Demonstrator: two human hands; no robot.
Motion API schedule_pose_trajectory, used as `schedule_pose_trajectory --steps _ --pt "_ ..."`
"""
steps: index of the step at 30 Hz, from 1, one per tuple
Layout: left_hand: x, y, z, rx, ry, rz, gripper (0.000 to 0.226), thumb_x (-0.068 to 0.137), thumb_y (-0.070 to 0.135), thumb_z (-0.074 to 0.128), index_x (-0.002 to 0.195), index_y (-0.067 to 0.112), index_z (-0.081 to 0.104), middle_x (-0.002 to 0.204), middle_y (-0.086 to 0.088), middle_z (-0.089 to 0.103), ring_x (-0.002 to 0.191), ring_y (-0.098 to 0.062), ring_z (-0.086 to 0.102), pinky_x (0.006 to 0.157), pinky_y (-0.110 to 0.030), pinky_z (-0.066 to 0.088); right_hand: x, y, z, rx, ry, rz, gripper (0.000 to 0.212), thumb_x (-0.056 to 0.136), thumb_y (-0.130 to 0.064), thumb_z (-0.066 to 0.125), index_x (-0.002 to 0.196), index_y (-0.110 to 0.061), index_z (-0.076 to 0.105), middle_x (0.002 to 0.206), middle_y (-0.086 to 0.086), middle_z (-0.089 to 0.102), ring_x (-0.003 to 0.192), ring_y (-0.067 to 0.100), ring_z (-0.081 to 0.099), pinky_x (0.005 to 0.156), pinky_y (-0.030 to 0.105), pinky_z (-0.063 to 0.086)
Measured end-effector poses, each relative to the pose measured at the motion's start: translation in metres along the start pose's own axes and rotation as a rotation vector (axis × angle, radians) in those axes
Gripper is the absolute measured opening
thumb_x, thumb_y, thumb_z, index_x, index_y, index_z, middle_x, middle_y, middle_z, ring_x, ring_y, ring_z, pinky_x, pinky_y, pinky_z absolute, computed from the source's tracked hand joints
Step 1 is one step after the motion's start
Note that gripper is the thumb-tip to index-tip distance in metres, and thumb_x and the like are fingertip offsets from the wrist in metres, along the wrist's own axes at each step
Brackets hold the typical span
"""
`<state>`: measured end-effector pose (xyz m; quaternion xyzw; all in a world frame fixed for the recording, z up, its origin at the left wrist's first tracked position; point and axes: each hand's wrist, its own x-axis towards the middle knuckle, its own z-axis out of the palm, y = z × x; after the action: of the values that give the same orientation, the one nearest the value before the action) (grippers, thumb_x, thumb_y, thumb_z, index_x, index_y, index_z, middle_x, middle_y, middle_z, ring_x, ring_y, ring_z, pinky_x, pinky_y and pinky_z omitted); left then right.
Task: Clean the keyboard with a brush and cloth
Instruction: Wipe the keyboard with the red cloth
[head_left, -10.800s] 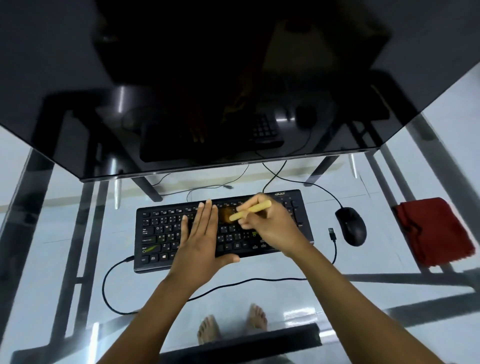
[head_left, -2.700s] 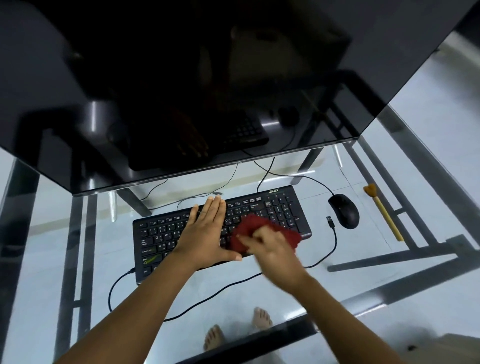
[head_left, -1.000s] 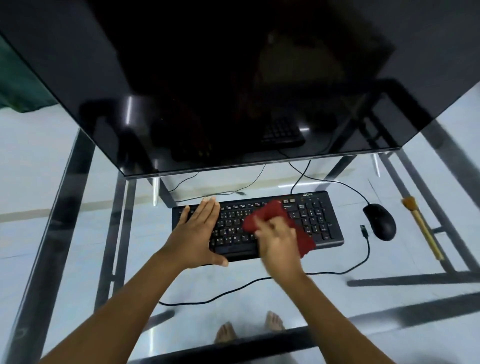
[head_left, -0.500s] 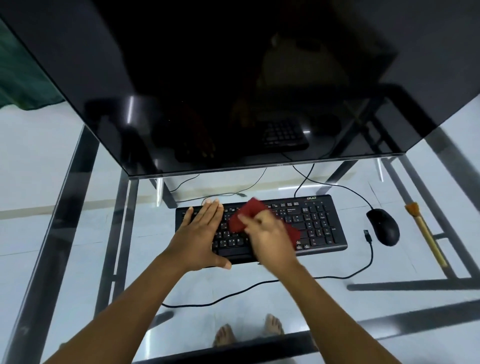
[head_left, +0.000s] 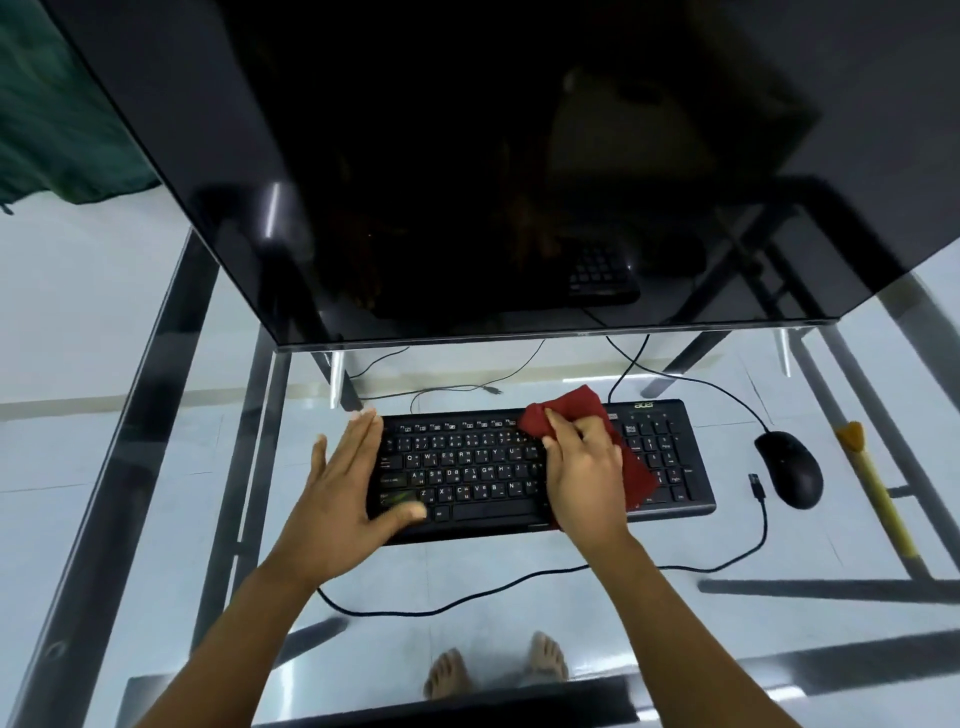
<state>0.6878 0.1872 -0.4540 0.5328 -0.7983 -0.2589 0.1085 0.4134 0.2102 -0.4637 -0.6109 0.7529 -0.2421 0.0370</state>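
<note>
**Cloth pass on the keys, left hand as anchor**

The keyboard (head_left: 467, 470) lies flat on the glass table (head_left: 675, 616), under and between the two hands. The left hand (head_left: 343, 499) rests flat on the keyboard's left end, fingers straight and together and thumb laid across the lower keys. It grips nothing. Its job looks to be weighting the light board so it does not skate on the glass under the rubbing.

The right hand (head_left: 582, 478) has its fingers curled round a bunched red cloth (head_left: 563, 410) and presses it onto the keys right of centre. Cloth spills out past the fingertips toward the top row and out from under the palm toward the number pad. Bunching it gives a firm pad to push with.

The brush (head_left: 878, 493) lies idle on the table, well out beyond the right hand, so the brushing step seems finished and wiping is the step in hand.

A black mouse (head_left: 789, 470) sits between the right hand and the brush, with a loose plug (head_left: 756, 483) just beside it. A cable (head_left: 467, 605) loops across the glass nearer the body than both wrists. A wide sweep rightward could knock the mouse. A dark monitor (head_left: 467, 156) overhangs beyond the fingertips, limiting reach at the far edge.
</note>
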Motion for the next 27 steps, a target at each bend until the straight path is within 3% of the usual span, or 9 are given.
schedule_pose_trajectory --steps 4,8,13,14,16,20,23,25,27 --pt "-0.006 -0.009 0.003 -0.002 -0.127 0.008 0.135 0.058 0.088 0.057 0.148 0.028 -0.024 0.155 0.019 -0.028 0.147 -0.009 -0.016 0.121 -0.041 -0.005 -0.016 -0.031 0.011 0.013 -0.004 -0.060 0.034 0.087 -0.018 0.059 0.119 -0.010 0.065 0.092 0.009 0.058 0.078 0.027 0.059 0.071 0.039 0.046" --pt "-0.005 -0.014 0.005 0.015 -0.106 0.022 0.138 0.057 0.089 0.058 0.149 0.024 -0.022 0.156 0.016 -0.027 0.146 -0.006 -0.015 0.121 -0.042 -0.004 -0.025 -0.052 0.015 0.018 -0.216 -0.423 0.038 0.086 -0.016 0.067 0.123 -0.019 0.062 0.095 0.006 0.058 0.077 0.026 0.058 0.074 0.041 0.051" --pt "-0.007 -0.014 0.003 -0.022 -0.094 0.033 0.137 0.057 0.085 0.062 0.150 0.025 -0.019 0.156 0.019 -0.025 0.142 0.005 -0.018 0.120 -0.036 -0.009 0.013 -0.007 0.001 0.000 0.003 0.097 0.031 0.091 -0.011 0.059 0.122 -0.008 0.064 0.101 0.014 0.058 0.081 0.030 0.058 0.080 0.045 0.052" --pt "-0.007 -0.014 0.003 -0.022 -0.089 0.032 0.138 0.056 0.086 0.061 0.150 0.026 -0.019 0.156 0.019 -0.025 0.143 0.004 -0.017 0.120 -0.036 -0.009 0.011 -0.013 0.005 0.002 0.015 0.119 0.031 0.092 -0.012 0.058 0.122 -0.008 0.064 0.099 0.013 0.058 0.081 0.028 0.058 0.080 0.045 0.051" --pt "-0.006 -0.015 0.005 -0.014 -0.086 0.027 0.139 0.055 0.088 0.060 0.150 0.026 -0.020 0.156 0.019 -0.024 0.144 0.003 -0.015 0.121 -0.038 -0.008 -0.004 -0.046 0.019 0.031 -0.066 -0.012 0.033 0.091 -0.014 0.058 0.123 -0.012 0.063 0.098 0.010 0.059 0.080 0.025 0.056 0.078 0.043 0.049" --pt "-0.006 -0.015 0.003 -0.022 -0.082 0.023 0.139 0.055 0.088 0.060 0.151 0.023 -0.017 0.158 0.016 -0.020 0.145 0.002 -0.011 0.122 -0.040 -0.002 -0.015 -0.073 0.017 0.079 -0.392 -0.550 0.037 0.088 -0.024 0.056 0.125 -0.025 0.059 0.096 0.000 0.060 0.079 0.017 0.060 0.070 0.032 0.043" --pt "-0.007 -0.012 0.001 -0.030 -0.086 0.016 0.139 0.055 0.087 0.060 0.151 0.024 -0.018 0.158 0.016 -0.020 0.144 0.004 -0.013 0.121 -0.037 -0.006 0.013 -0.028 0.002 0.089 -0.235 -0.233 0.029 0.092 -0.037 0.051 0.113 -0.025 0.067 0.098 -0.005 0.064 0.076 0.009 0.062 0.072 0.030 0.054" --pt "-0.008 -0.010 0.001 -0.017 -0.072 0.020 0.138 0.056 0.087 0.059 0.150 0.024 -0.019 0.158 0.016 -0.021 0.144 0.004 -0.014 0.121 -0.037 -0.006 0.020 -0.006 -0.004 0.000 -0.074 0.029 0.029 0.094 -0.017 0.053 0.120 -0.010 0.065 0.102 0.013 0.060 0.074 0.023 0.059 0.073 0.041 0.057" --pt "-0.008 -0.010 0.003 -0.006 -0.066 0.015 0.138 0.056 0.087 0.059 0.151 0.022 -0.017 0.159 0.015 -0.019 0.144 0.003 -0.013 0.121 -0.039 -0.003 0.008 -0.023 0.005 -0.039 -0.046 0.076 0.031 0.092 -0.008 0.054 0.122 -0.008 0.063 0.099 0.016 0.059 0.074 0.026 0.052 0.073 0.042 0.053"
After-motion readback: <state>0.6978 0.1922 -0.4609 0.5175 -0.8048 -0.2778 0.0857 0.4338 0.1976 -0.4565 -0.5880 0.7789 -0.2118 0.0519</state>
